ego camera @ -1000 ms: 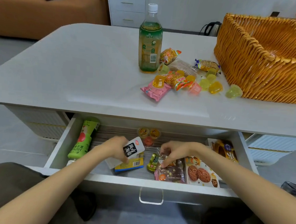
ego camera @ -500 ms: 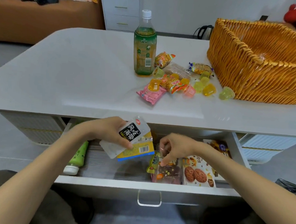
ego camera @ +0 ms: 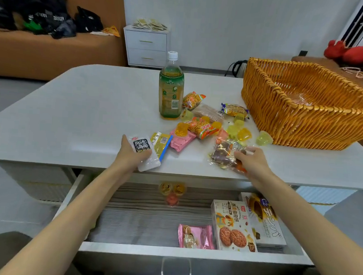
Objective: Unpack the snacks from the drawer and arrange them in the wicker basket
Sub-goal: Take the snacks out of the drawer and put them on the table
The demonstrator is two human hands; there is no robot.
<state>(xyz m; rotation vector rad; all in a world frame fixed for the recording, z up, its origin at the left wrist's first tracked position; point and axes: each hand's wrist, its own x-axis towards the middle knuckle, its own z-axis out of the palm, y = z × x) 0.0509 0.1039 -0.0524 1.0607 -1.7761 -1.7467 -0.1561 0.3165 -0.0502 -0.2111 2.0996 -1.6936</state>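
My left hand (ego camera: 130,155) holds a white packet with a black label (ego camera: 143,151) and a yellow packet (ego camera: 161,143) flat on the tabletop near its front edge. My right hand (ego camera: 252,163) grips a clear bag of dark sweets (ego camera: 224,154) lying on the table. The wicker basket (ego camera: 304,123) stands at the right, with little visible inside. The open drawer (ego camera: 169,251) below holds a cookie box (ego camera: 232,225), a second box (ego camera: 265,219), a pink packet (ego camera: 195,236) and three jelly cups (ego camera: 172,192).
A green tea bottle (ego camera: 171,87) stands mid-table beside a heap of snack packets (ego camera: 202,126) and jelly cups (ego camera: 240,132). A sofa with dark bags (ego camera: 44,44) and a small white cabinet (ego camera: 146,47) are behind the table. Red plush toys (ego camera: 351,54) sit far right.
Both hands rose out of the drawer and onto the tabletop, carrying their packets. The left brought the white and yellow packets, the right the clear bag of sweets.
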